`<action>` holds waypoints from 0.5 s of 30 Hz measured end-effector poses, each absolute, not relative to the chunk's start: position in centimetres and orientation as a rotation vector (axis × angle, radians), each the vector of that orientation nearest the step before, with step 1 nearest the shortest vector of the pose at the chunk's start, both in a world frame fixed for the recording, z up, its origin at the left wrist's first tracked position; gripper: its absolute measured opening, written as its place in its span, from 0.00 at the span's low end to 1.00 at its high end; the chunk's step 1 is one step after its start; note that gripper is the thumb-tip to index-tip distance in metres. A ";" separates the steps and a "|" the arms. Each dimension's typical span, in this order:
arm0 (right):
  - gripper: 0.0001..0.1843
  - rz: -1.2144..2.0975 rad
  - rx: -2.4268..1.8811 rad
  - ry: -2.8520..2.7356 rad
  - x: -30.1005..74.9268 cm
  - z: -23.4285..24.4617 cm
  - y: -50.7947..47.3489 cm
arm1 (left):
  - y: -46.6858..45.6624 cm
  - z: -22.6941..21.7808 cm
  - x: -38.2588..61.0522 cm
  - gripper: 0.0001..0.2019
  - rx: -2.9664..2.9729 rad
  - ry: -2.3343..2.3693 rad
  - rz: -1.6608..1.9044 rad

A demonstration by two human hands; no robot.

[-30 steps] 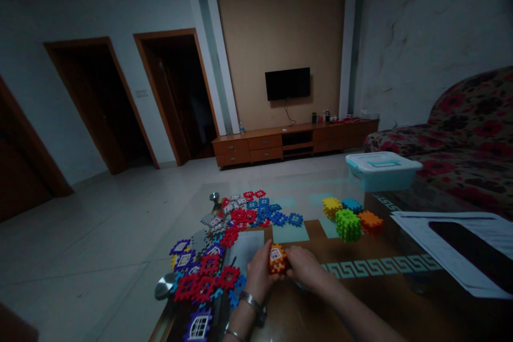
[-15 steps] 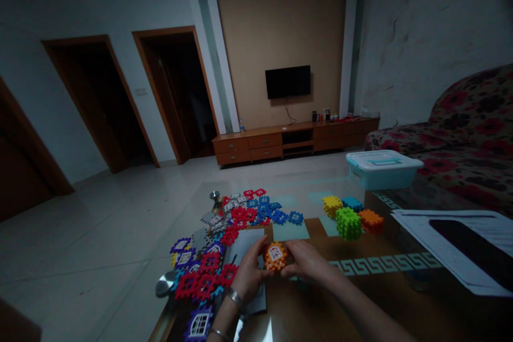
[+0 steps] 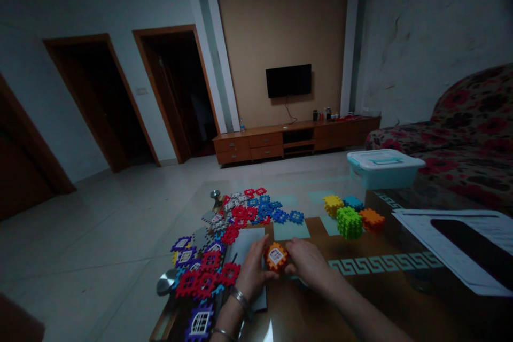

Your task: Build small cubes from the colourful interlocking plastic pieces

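Between my two hands is an orange block cube (image 3: 276, 256) made of toothed pieces, with a white window piece on the face toward me. My left hand (image 3: 255, 267) grips its left side, fingers curled round it. From the right, my right hand (image 3: 308, 261) closes on the other side. To the left lie many loose toothed building pieces: red ones (image 3: 206, 273), blue ones (image 3: 264, 206), grey ones (image 3: 202, 236) and purple window pieces (image 3: 199, 323). A grey book or board (image 3: 250, 240) lies under my left hand.
Beyond my right hand stand green (image 3: 349, 223), yellow (image 3: 332, 204), blue (image 3: 353, 203) and orange (image 3: 372, 219) block shapes on the glass table (image 3: 320, 304). Papers (image 3: 452, 256) with a black object (image 3: 473, 248) lie at right. A lidded teal box (image 3: 387, 173) is behind.
The orange cube has turned slightly in my fingers, and its window face is tilted differently. Both hands stay in nearly the same place.
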State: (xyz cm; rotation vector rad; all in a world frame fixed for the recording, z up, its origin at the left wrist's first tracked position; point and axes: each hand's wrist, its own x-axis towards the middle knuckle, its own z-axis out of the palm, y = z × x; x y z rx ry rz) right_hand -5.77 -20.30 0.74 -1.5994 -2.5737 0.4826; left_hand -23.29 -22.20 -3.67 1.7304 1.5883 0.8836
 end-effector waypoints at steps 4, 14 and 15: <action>0.19 0.500 -1.601 -2.590 -5.8 0.0 -20.1 | -21.9 -4.6 -23.1 0.51 1.764 1.658 0.761; 0.19 0.494 -1.629 -2.548 -6.3 -1.3 -20.3 | -22.0 -3.9 -22.2 0.53 1.770 1.753 0.619; 0.18 0.493 -1.639 -2.529 -6.1 -1.5 -20.0 | -22.1 -3.5 -22.0 0.54 1.765 1.773 0.603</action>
